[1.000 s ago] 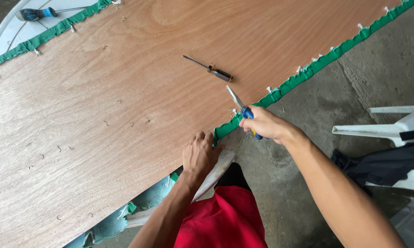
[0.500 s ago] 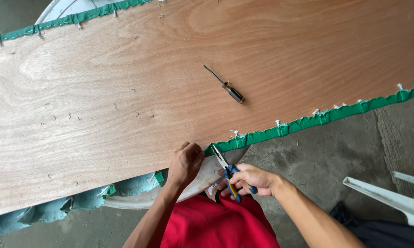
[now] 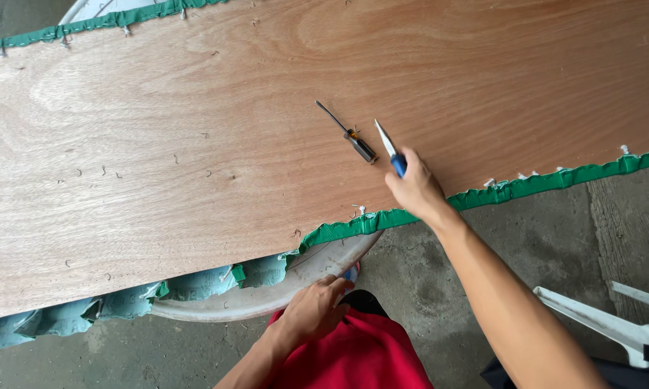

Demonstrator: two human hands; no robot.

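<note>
A large plywood board (image 3: 195, 130) fills most of the view, with green fabric (image 3: 353, 227) stapled along its edges. My right hand (image 3: 414, 189) holds blue-handled pliers (image 3: 389, 150) over the board near its front edge, the tip pointing away from me. A screwdriver (image 3: 349, 134) with a dark handle lies on the board just left of the pliers. My left hand (image 3: 313, 310) rests below the board's edge on a white curved rim (image 3: 267, 292), fingers loosely bent, holding nothing that shows.
Loose teal fabric (image 3: 87, 313) hangs below the board at the lower left. Concrete floor (image 3: 540, 238) lies to the right. A white plastic chair (image 3: 612, 324) stands at the lower right. My red clothing (image 3: 353, 353) is at the bottom.
My right hand has lifted the pliers from the fabric edge up onto the board beside the screwdriver. My left hand has dropped from the edge to the white rim below.
</note>
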